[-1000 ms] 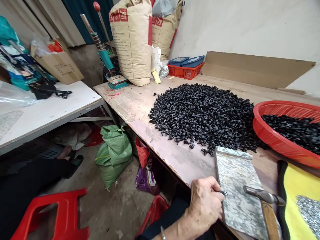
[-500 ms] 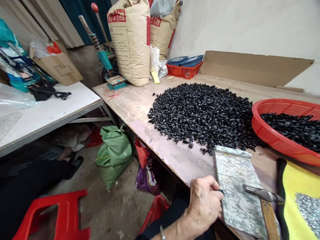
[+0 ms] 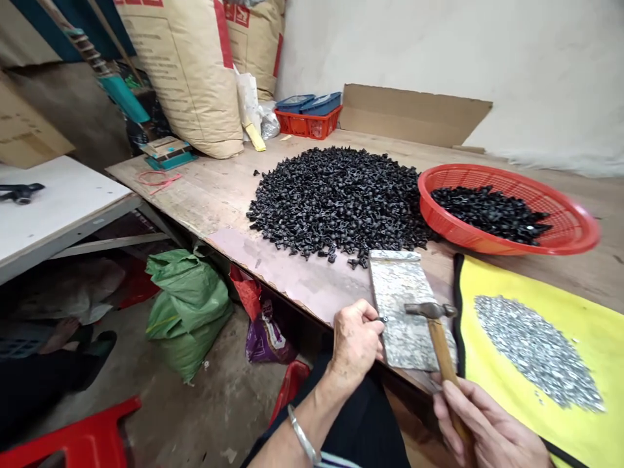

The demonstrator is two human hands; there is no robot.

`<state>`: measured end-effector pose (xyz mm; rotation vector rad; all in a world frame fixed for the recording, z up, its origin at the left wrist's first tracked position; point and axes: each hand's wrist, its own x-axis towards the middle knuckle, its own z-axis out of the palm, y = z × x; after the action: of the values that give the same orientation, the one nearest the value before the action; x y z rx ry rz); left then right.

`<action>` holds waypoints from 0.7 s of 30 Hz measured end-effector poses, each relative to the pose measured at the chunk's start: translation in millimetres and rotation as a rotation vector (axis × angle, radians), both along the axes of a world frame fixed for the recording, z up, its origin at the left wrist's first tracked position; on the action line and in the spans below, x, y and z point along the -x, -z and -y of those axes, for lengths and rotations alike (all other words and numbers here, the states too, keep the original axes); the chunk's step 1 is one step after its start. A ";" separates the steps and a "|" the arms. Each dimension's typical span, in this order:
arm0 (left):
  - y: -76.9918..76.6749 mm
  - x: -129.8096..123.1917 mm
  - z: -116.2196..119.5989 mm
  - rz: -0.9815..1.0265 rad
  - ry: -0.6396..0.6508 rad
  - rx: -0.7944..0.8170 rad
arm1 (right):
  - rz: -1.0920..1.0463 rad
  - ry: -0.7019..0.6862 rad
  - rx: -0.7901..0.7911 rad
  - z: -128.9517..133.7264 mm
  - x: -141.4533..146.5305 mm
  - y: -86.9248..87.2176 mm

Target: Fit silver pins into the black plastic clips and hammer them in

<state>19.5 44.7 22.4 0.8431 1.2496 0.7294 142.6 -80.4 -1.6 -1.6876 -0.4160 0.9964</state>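
My left hand [image 3: 355, 341] pinches a small black part [image 3: 379, 319] at the left edge of a grey mottled slab [image 3: 402, 292]. Wrapped round the wooden handle of a hammer [image 3: 441, 344] is my right hand [image 3: 482, 416], at the lower right. The hammer's metal head is over the right part of the slab. Beyond the slab spreads a big heap of black parts [image 3: 341, 198]. Small silvery pieces [image 3: 539, 348] lie on a yellow cloth [image 3: 492, 276] to the right.
A red basket [image 3: 511, 244] with black parts stands at the right. Farther back are a red crate [image 3: 309, 123], large paper sacks [image 3: 195, 78] and a teal hand press [image 3: 124, 97]. Below left are a green sack [image 3: 188, 305] and a red stool [image 3: 73, 435].
The view has turned to the right, bringing my right hand on the hammer handle and more of the yellow cloth and basket into sight. My left hand still pinches the black part at the slab.
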 end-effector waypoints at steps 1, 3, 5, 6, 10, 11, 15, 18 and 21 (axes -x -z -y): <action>0.0 0.0 -0.1 -0.001 0.003 -0.006 | 0.006 -0.014 0.021 -0.3 3.2 -5.1; 0.2 -0.2 0.0 0.001 0.002 -0.020 | 0.103 -0.058 0.067 1.0 6.8 -14.4; 0.6 -0.3 0.1 0.003 0.001 -0.031 | 0.306 -0.117 0.106 4.3 5.6 -20.8; 1.0 -0.2 0.0 0.004 0.000 -0.034 | 0.431 -0.153 0.119 6.2 3.3 -22.6; 3.6 1.5 -2.0 0.032 0.009 -0.019 | 0.902 -0.282 0.087 13.4 -8.1 -22.4; 4.6 2.0 -2.8 0.046 0.014 -0.011 | 1.000 -0.303 0.056 14.5 -9.8 -21.7; 9.0 3.5 -5.3 0.082 0.032 0.003 | 1.339 -0.357 -0.027 15.6 -7.7 -22.2; 10.9 4.4 -5.6 0.092 0.042 0.006 | 1.461 -0.346 -0.043 12.9 1.1 -26.4; 11.9 5.2 -5.6 0.096 0.053 0.000 | 1.513 -0.318 -0.031 9.0 9.5 -31.1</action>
<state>14.4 50.3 10.5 0.8284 1.1377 0.7192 133.0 -89.3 29.5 -2.1103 -1.6660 -0.3051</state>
